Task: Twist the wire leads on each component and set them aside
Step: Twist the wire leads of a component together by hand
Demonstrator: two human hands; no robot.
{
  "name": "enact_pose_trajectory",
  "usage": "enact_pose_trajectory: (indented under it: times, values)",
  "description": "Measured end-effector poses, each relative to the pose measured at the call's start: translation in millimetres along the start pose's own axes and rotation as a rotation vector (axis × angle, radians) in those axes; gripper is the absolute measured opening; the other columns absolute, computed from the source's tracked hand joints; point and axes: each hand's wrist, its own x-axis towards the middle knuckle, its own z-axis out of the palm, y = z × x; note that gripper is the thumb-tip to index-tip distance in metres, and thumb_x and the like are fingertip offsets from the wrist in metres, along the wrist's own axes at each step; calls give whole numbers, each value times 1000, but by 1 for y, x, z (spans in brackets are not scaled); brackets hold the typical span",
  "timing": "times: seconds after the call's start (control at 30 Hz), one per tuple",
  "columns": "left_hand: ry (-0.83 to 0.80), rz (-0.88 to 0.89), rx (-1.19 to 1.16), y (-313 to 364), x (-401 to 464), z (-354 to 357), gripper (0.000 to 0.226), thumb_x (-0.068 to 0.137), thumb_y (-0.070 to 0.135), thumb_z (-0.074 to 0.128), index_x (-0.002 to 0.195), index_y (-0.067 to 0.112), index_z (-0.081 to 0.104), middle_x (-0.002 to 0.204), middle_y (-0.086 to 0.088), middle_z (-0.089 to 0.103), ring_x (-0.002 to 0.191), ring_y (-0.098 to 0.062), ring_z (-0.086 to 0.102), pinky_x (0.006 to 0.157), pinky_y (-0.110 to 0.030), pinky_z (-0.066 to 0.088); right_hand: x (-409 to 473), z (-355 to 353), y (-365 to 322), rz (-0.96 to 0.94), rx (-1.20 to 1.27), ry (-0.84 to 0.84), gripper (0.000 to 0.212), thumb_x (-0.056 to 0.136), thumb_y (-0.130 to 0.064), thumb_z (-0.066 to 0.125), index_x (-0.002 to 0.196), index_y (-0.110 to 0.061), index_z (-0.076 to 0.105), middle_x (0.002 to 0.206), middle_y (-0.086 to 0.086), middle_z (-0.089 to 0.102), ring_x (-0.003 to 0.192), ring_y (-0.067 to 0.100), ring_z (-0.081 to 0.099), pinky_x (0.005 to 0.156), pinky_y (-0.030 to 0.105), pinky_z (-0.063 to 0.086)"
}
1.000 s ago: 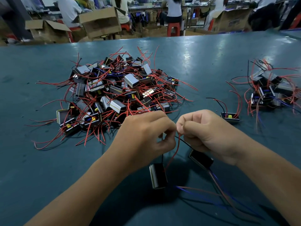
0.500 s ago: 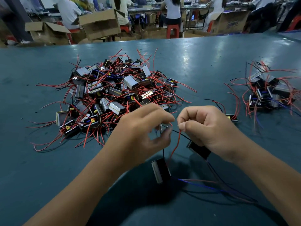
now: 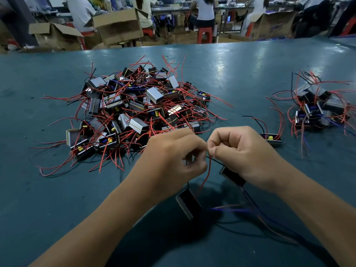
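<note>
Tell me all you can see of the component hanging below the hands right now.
The hanging component is a small dark rectangular block with a pale layered metal edge. It hangs tilted over the table, apparently not resting on it, from a red lead and a black one running up to where the left hand and right hand pinch.

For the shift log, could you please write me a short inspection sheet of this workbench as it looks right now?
Surface: teal table, glossy, light reflections at the far side.
Job's things: big pile of components far left; smaller pile far right; one lone component between them; two components hang below the hands, one under the left, one under the right.
Clutter: nothing seen.
Hands: left hand and right hand meet, both pinching wire leads.
Cables: red lead runs down from the pinch; blue and red leads trail on the table.
Surroundings: cardboard boxes, red stools, seated people behind.
</note>
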Motion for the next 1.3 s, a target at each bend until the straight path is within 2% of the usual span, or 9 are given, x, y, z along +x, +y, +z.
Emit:
enact_pose_trajectory:
  times: [0.13, 0.3, 0.37, 0.53, 0.67, 0.77, 0.93, 1.1, 1.3]
  values:
    - [-118, -403, -375, 3, 1, -4, 7, 76, 12, 69, 72, 10, 74, 59, 3, 66, 52, -6, 55, 52, -22, 45, -3, -1, 2, -212, -314, 15, 15, 78, -7, 60, 70, -19, 57, 49, -17, 40, 43, 3, 30, 48, 7, 25]
    - [-278, -964, -1003, -1, 3, -4, 22, 85, 1, 66, 66, 10, 71, 56, -3, 57, 44, -9, 45, 46, -19, 40, -5, 0, 3, -244, -339, -18, 19, 81, -10, 62, 73, -27, 56, 51, -17, 43, 43, 5, 31, 48, 8, 25]
    - [-241, -891, -959, -4, 2, -2, 26, 88, -2, 62, 68, 10, 72, 57, -5, 60, 46, -12, 49, 48, -20, 43, -3, 0, 4, -165, -244, -25, 14, 83, -12, 62, 74, -21, 59, 49, -15, 36, 44, 4, 26, 47, 10, 24]
    - [-145, -375, -485, -12, -3, -7, 6, 86, 18, 76, 89, 13, 74, 75, 0, 71, 63, -17, 65, 61, -34, 56, 1, -4, 4, -10, -37, -30, 15, 89, -12, 62, 74, -12, 59, 49, -13, 34, 44, 3, 25, 44, 13, 24]
    - [-122, -100, -200, -12, -1, -6, 3, 89, 11, 74, 92, 11, 73, 81, 3, 68, 72, -12, 62, 66, -26, 52, 2, -4, 5, 54, 90, -46, 12, 81, -17, 57, 70, -18, 62, 47, -9, 38, 43, 8, 26, 42, 20, 20]
    - [-123, -174, -160, -13, -3, -2, 6, 92, 19, 69, 92, 13, 69, 81, 9, 64, 74, -8, 59, 67, -25, 49, 2, -3, 7, 73, 118, -59, 16, 83, -20, 59, 68, -23, 63, 48, -7, 38, 43, 9, 26, 42, 21, 20]
    - [-175, -637, -734, -8, -4, 5, 30, 81, 28, 75, 102, 9, 64, 88, -8, 75, 75, -13, 70, 66, -21, 54, 5, -2, 11, 47, 75, 19, 14, 84, -25, 60, 71, -25, 64, 49, -10, 40, 45, 9, 27, 43, 20, 23]
    - [-148, -666, -768, -12, -3, 9, 25, 83, 4, 77, 103, 3, 63, 81, -11, 74, 73, -16, 69, 73, -26, 56, 6, 0, 16, 76, 72, 44, 22, 95, -18, 63, 74, -27, 65, 54, 0, 38, 48, 16, 28, 47, 31, 21]
    - [-158, -636, -743, -16, -3, 6, 27, 84, 5, 77, 106, 9, 62, 81, -7, 74, 72, -13, 66, 72, -24, 54, 8, 1, 16, 128, 233, 29, 29, 100, -7, 49, 79, -13, 67, 56, 0, 38, 51, 12, 29, 45, 22, 23]
